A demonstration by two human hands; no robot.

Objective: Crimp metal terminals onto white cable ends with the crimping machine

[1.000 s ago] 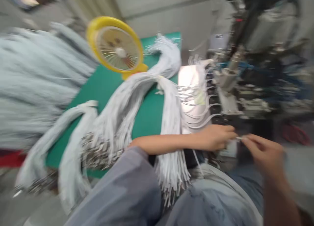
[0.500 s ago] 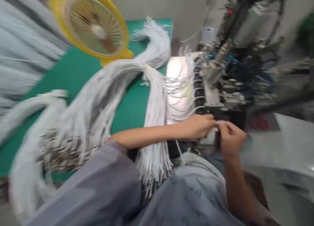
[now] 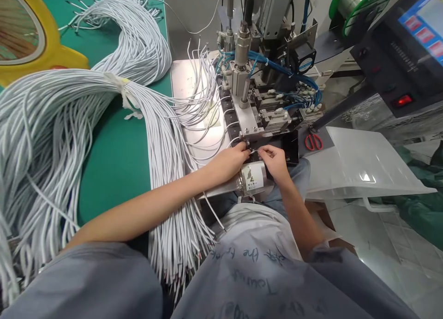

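My left hand [image 3: 232, 161] is closed at the front edge of the machine [image 3: 244, 102], its fingertips pinching the end of a white cable. Facing it, my right hand [image 3: 274, 161] pinches the same small cable end, which shows pale between the two hands. Both hands are just above a labelled metal cylinder [image 3: 254, 177]. Several white cables [image 3: 207, 146] curve from the bundle into the machine's black row of slots. The tied bundle of white cables [image 3: 162, 139] hangs over the table edge, under my left forearm.
A yellow fan [image 3: 55, 51] stands at the upper left on the green table mat [image 3: 114, 157]. Red-handled scissors [image 3: 313, 142] lie right of the machine, near a white tray [image 3: 367, 162]. A control box [image 3: 401, 56] and solder spool [image 3: 356, 5] are upper right.
The view has swung right and sharpened, so the machine sits nearer the middle and the control box has come into view. Both hands remain together at the machine's front edge.
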